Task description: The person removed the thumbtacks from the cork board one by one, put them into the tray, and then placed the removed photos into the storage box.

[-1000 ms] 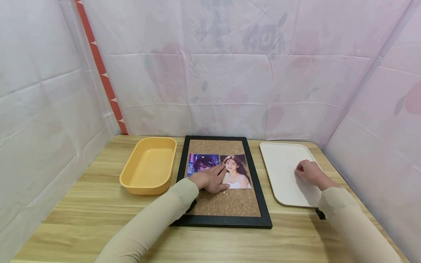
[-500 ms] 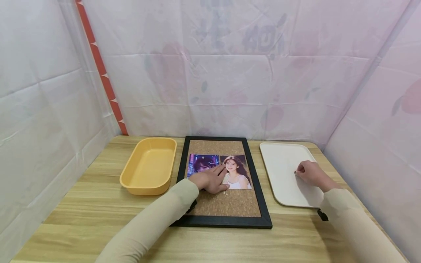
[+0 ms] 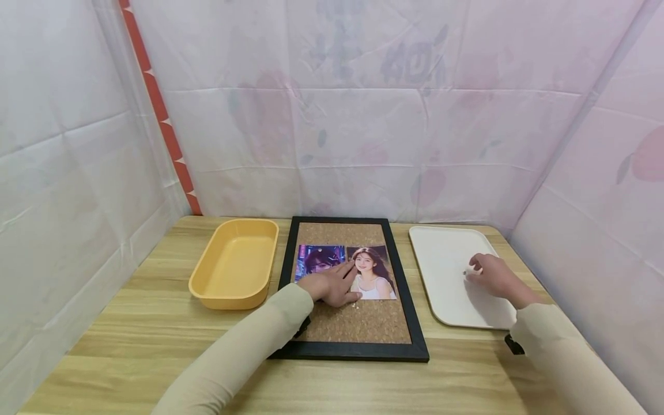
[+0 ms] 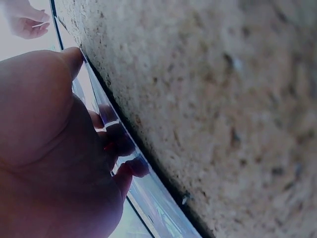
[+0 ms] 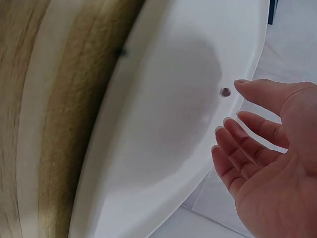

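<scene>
My left hand (image 3: 334, 285) lies with spread fingers across two photo prints on a cork board (image 3: 363, 325). Under its palm is the lower part of the purple print (image 3: 319, 256), which has a small silvery dot near its top; the fingertips touch the print of a person in white (image 3: 376, 282). In the left wrist view the fingers (image 4: 124, 183) press along the prints. Over the white tray (image 3: 438, 248) my right hand (image 3: 493, 276) has thumb and fingers apart. A small round silvery thumbtack (image 5: 225, 92) sits on the tray just off the thumb tip.
A yellow plastic basin (image 3: 236, 262) stands left of the board. The board's black frame (image 3: 358, 350) rises around the cork. Pale patterned cloth (image 3: 363, 127) hangs behind and at both sides of the wooden table (image 3: 129, 346).
My right thumb and fingers have parted from a pinch, and the small silvery thumbtack now shows apart from them on the tray. The left hand has stayed in place.
</scene>
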{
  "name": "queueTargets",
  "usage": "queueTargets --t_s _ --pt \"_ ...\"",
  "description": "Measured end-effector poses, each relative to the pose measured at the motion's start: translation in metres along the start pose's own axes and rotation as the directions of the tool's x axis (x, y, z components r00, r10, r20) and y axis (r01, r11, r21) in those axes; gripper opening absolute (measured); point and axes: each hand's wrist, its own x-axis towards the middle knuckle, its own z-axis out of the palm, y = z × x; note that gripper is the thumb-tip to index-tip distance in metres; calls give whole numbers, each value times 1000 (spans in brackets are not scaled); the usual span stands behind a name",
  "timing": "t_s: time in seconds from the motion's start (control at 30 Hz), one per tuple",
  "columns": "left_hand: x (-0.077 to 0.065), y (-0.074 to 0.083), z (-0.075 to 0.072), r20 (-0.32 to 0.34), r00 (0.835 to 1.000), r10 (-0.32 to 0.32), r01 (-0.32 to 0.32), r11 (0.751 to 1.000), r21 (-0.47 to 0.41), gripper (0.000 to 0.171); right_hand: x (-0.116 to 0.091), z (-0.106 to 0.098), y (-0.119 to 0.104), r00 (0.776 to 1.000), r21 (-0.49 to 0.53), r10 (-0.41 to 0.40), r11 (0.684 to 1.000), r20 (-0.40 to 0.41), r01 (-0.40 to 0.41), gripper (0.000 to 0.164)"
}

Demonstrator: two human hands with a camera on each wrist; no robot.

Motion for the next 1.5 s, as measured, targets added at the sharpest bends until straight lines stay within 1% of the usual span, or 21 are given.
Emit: queueTargets --t_s 0.3,0.53,0.63,0.77,0.93,1.0,1.17,1.23,1.27,1.37,1.5 --pt "-5 3 -4 1 1000 -8 8 1000 -14 80 1 1 -6 1000 28 -15 999 -25 16 36" --pt "-3 0 -1 -2 1000 -3 3 1000 -15 80 1 1 -15 999 76 -9 997 -35 12 36" --pt "-4 1 -2 -9 1000 -4 4 1000 -13 80 1 1 -19 999 93 1 996 -37 3 36" --pt "-10 3 -5 -13 1000 0 0 1000 -4 80 1 2 -23 999 109 9 994 -39 -4 37" --pt "-20 9 -13 -12 1000 -3 2 1000 -6 78 1 3 -30 999 142 8 990 -37 -3 39" --pt "-17 8 -10 -23 1000 0 0 1000 -8 79 1 4 -32 999 154 15 988 -32 -9 39" --pt "-14 6 -6 -18 1000 1 -1 1000 0 80 2 5 -38 999 173 28 985 -28 -22 40" --pt "-20 9 -11 -12 1000 -1 1 1000 -7 78 2 6 -40 999 182 29 983 -26 -24 40" --pt "-21 9 -10 -15 1000 3 -3 1000 -7 78 2 6 -42 999 184 31 983 -24 -26 41" --pt "-13 6 -5 -14 1000 4 -4 1000 -1 79 4 7 -45 999 190 23 982 -25 -18 42" --pt "-10 5 -6 -14 1000 -3 3 1000 0 80 7 8 -48 999 193 12 981 -31 -6 43"
